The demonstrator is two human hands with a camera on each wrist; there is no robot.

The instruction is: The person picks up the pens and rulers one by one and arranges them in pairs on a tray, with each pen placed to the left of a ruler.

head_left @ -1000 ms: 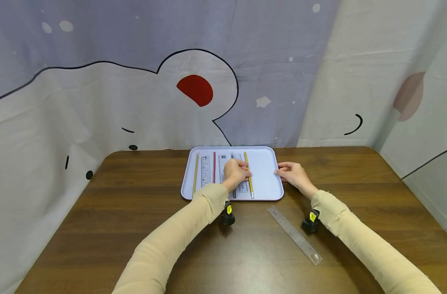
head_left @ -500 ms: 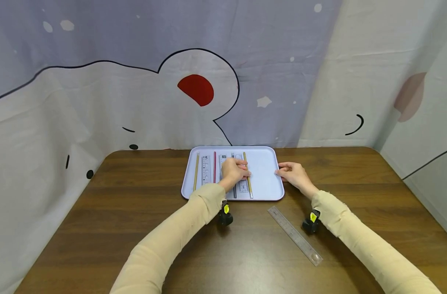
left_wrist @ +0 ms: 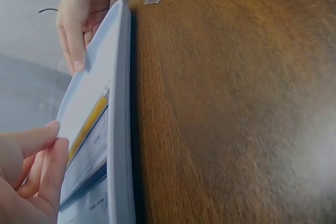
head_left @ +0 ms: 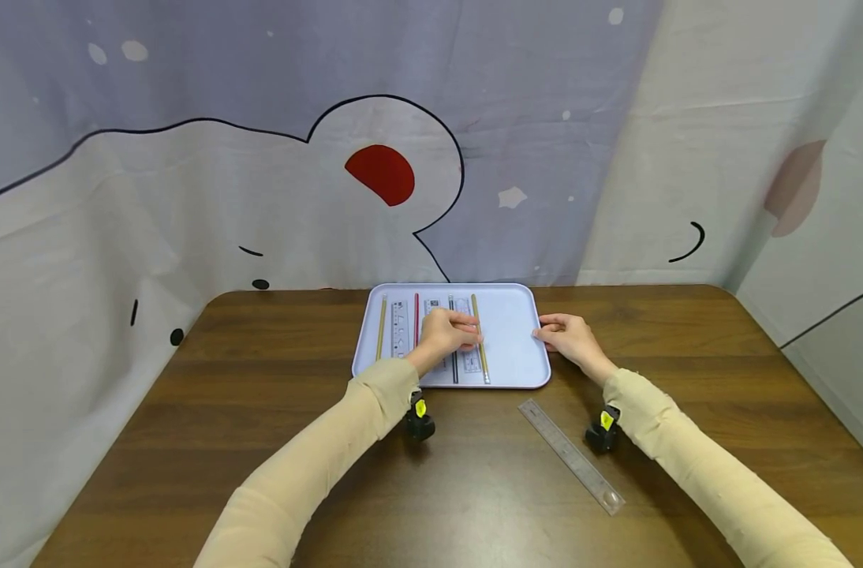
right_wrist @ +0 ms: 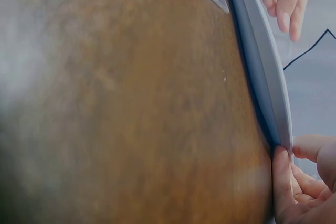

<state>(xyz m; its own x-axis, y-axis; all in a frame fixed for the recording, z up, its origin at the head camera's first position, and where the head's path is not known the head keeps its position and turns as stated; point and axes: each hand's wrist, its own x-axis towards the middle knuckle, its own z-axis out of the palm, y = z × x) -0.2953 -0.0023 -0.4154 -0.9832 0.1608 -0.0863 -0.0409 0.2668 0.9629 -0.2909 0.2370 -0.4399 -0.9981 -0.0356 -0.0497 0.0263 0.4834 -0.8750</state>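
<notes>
A white tray (head_left: pixel 513 339) stands at the table's back, with a yellow pencil (head_left: pixel 484 364) lying toward its right half. Over that pencil hovers my left hand (head_left: pixel 446 331), its fingers extended and nothing seen between them; in the left wrist view the pencil lies in the tray beyond the fingertips. With thumb and fingers my right hand (head_left: pixel 572 341) pinches the tray's right rim, plain in the right wrist view. Left of the yellow pencil, a clear ruler (head_left: pixel 472 359), a dark pencil (head_left: pixel 455 371) and a red pencil (head_left: pixel 416 312) lie in the tray; my left hand partly covers another ruler.
A second yellow pencil (head_left: pixel 382 327) and a stencil ruler (head_left: pixel 399 323) lie at the tray's left end. On the brown wooden table (head_left: pixel 318 331), a clear ruler (head_left: pixel 569 456) lies slanted in front of the tray. A patterned curtain (head_left: pixel 275 205) hangs behind.
My left hand has let go of the yellow pencil, which lies in the tray, and its wrist has shifted left. The right hand keeps its hold on the rim.
</notes>
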